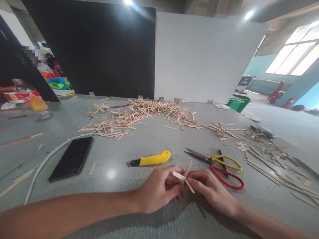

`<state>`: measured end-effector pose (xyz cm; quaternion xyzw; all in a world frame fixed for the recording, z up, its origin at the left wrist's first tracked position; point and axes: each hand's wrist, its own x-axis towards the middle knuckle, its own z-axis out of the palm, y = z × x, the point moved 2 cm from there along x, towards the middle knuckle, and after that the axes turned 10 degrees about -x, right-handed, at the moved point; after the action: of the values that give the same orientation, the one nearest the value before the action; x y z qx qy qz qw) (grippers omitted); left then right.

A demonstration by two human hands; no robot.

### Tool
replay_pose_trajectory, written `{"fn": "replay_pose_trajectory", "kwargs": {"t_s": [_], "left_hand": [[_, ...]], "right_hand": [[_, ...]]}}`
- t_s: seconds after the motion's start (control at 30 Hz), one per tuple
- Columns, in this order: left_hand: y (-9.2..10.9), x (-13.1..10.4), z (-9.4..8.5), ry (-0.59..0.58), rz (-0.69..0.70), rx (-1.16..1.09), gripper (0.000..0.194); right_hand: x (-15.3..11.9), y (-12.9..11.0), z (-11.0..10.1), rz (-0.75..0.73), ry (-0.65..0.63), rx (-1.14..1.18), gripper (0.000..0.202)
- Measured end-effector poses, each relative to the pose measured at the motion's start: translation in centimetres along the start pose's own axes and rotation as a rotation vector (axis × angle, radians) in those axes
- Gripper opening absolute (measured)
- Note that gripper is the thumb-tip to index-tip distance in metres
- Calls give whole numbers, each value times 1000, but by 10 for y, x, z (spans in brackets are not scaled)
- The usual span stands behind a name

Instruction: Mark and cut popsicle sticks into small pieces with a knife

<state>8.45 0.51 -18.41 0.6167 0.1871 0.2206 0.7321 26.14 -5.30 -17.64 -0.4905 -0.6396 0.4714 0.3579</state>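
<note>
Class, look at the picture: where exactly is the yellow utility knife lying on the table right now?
The yellow utility knife lies flat on the grey table near the middle, just beyond the left hand, between the black phone and the scissors.

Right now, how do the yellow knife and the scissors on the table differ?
The utility knife has one solid yellow body with a dark tip pointing left; the scissors have one yellow and one red loop handle, with dark blades pointing left. The knife lies left of the scissors. Both rest untouched on the grey table.
</note>
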Motion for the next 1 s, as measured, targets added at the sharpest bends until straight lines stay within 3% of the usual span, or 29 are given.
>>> {"fn": "replay_pose_trajectory", "kwargs": {"t_s": [0.2, 0.4, 0.57, 1.0], "left_hand": [[-4, 1, -4, 64, 40, -12, 36], [-5, -1, -7, 94, 8, 83, 34], [-5, -1, -6, 110, 22, 30, 40], [6, 0, 0, 38, 27, -41, 33]], "right_hand": [[-1, 9, 1, 108, 118, -22, 48], [0, 9, 2, 31, 148, 28, 45], [-1, 10, 2, 44, 107, 47, 43], [0, 4, 1, 66, 33, 13, 46]]}}
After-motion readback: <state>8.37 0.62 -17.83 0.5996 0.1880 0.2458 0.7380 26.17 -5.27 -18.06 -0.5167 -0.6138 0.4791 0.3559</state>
